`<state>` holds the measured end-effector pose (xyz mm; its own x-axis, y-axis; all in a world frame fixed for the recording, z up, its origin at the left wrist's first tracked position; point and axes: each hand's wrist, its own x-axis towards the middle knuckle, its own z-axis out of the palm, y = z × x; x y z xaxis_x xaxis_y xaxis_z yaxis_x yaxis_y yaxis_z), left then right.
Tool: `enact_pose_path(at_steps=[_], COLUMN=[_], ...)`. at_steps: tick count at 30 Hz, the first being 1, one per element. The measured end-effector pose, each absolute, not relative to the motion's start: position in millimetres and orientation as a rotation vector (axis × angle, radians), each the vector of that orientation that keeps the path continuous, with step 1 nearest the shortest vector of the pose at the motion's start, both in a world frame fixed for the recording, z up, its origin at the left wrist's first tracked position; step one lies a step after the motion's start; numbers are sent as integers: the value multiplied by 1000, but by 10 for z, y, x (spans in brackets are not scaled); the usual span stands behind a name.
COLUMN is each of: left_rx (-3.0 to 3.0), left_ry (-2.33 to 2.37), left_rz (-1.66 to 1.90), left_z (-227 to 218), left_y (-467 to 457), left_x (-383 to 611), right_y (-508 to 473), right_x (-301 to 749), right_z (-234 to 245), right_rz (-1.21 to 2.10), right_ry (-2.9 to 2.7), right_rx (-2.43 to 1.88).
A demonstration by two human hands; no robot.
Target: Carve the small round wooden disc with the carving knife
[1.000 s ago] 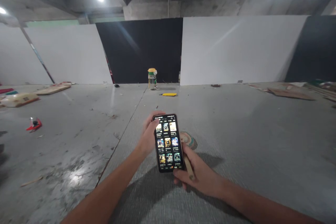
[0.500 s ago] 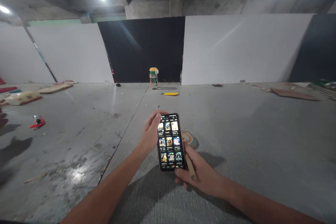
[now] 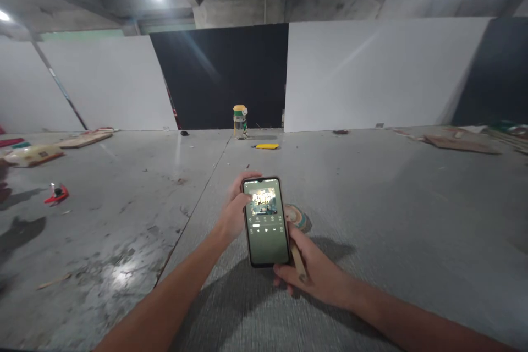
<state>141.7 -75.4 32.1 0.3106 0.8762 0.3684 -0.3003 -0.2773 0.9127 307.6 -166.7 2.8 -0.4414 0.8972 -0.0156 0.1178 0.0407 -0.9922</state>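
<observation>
Lower centre, we see a smartphone (image 3: 267, 245), media player (image 3: 266, 225) open, apparently paused. Left hand (image 3: 234, 210) clamps it between fingers; right hand (image 3: 317, 270), a stick (image 3: 298, 263) too.

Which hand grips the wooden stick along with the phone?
The right hand, at the lower right of the phone, grips the wooden stick too. The left hand, at the upper left, shows no stick.

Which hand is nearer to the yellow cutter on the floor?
Left. The left hand, on the upper left edge of the phone, is short of the yellow cutter, apart from it; the right hand, holding a wooden stick, is farther back and to the right.
</observation>
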Motion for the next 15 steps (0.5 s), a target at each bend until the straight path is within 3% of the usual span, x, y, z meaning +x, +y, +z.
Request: enact_pose_path(at_steps=[15], left_rx=[1250], left_ry=[554], left_rz=[1256], left_z=[369], left_y=[-775], left_x=[1462], right_y=[-1699], right_x=[3064], right_z=[116], right_rz=[1402], right_ry=[-1664], right_rx=[-1089])
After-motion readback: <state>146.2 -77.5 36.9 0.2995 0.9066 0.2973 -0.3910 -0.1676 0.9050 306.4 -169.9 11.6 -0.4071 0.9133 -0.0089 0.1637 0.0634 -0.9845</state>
